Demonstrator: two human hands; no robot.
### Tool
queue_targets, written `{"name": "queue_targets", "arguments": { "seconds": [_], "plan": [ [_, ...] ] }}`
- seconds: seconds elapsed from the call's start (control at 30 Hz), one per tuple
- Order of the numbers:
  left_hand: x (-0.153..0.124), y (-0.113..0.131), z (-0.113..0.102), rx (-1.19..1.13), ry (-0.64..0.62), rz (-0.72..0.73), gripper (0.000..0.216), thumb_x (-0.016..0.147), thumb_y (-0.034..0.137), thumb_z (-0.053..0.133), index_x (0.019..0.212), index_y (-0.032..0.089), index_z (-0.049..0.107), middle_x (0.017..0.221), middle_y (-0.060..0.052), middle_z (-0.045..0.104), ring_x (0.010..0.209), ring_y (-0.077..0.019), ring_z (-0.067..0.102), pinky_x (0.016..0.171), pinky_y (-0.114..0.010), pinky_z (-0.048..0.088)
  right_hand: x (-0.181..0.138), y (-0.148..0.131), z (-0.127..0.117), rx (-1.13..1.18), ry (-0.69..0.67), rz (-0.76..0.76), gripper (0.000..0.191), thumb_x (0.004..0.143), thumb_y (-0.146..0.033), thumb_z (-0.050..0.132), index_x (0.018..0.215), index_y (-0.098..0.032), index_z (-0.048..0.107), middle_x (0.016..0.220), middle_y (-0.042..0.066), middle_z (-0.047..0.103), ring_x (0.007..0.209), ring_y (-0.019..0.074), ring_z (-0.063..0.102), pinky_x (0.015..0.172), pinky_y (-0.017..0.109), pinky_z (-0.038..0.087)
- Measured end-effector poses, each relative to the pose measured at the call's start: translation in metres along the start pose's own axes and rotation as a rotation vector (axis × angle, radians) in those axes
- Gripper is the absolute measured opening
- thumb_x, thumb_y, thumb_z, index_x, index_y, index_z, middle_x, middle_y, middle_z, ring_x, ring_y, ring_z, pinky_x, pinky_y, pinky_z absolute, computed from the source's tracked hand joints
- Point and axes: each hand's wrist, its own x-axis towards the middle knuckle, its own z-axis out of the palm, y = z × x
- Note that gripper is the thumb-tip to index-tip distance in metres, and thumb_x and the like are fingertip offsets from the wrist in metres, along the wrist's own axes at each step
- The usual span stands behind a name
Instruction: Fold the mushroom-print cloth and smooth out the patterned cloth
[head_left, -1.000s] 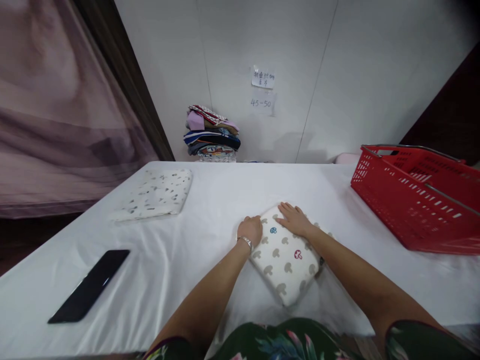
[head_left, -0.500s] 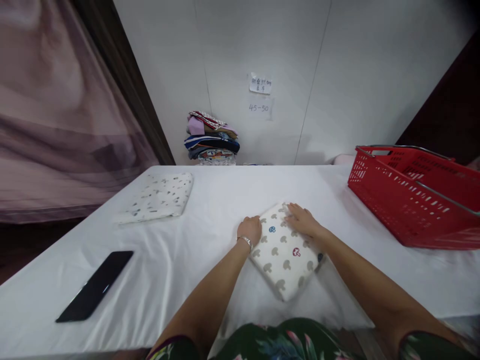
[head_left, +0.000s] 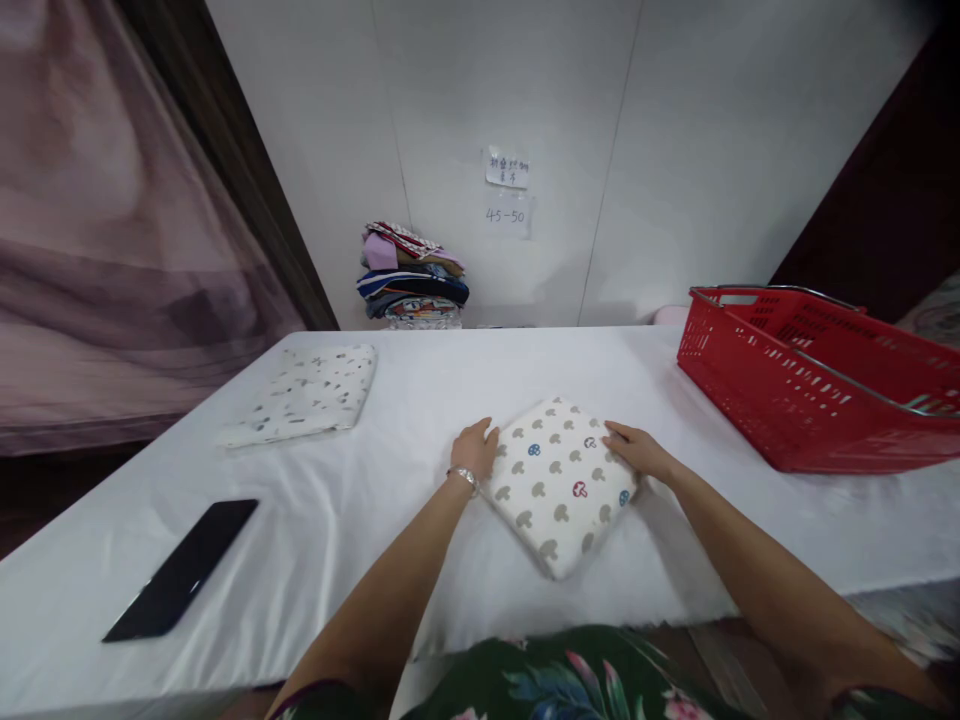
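Observation:
A folded white cloth with a mushroom print [head_left: 559, 480] lies as a square on the white table [head_left: 420, 390], turned corner-first toward me. My left hand [head_left: 474, 449] rests against its left edge, fingers curled at the rim. My right hand [head_left: 636, 452] lies at its right corner, fingers stretched flat along the edge. A bracelet sits on my left wrist.
Another folded speckled cloth [head_left: 304, 393] lies at the far left. A black phone [head_left: 181, 567] rests near the front left edge. A red basket [head_left: 806, 380] stands at the right. A stack of folded clothes [head_left: 411, 272] sits against the back wall.
My right hand slid from the top of the mushroom cloth to its right corner. My left hand opened slightly at the left edge. The view shifted a little to the right.

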Motion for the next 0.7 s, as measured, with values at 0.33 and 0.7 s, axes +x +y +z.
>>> {"name": "queue_targets", "arguments": {
  "seconds": [0.33,0.7],
  "plan": [
    [-0.030,-0.012,-0.001,-0.236,0.091,-0.215,0.049,0.080,0.038,0.053,0.124,0.017,0.049,0.126,-0.011,0.053,0.116,-0.0233,0.048,0.097,-0.033,0.035,-0.014,0.003,-0.016,-0.187,-0.097,0.114,0.051,0.078,-0.059,0.045,0.095,-0.016,0.068,0.098,0.009,0.068,0.091,0.0255,0.061,0.078,0.033,0.045],
    [-0.070,-0.012,-0.012,-0.523,0.119,-0.376,0.055,0.077,0.034,0.059,0.127,0.016,0.042,0.127,-0.014,0.049,0.113,-0.0232,0.050,0.092,-0.036,0.043,0.017,-0.009,-0.024,-0.017,-0.269,0.307,0.057,0.063,-0.066,0.060,0.088,-0.015,0.066,0.098,0.012,0.068,0.087,0.0257,0.062,0.072,0.033,0.048]
  ]
}}
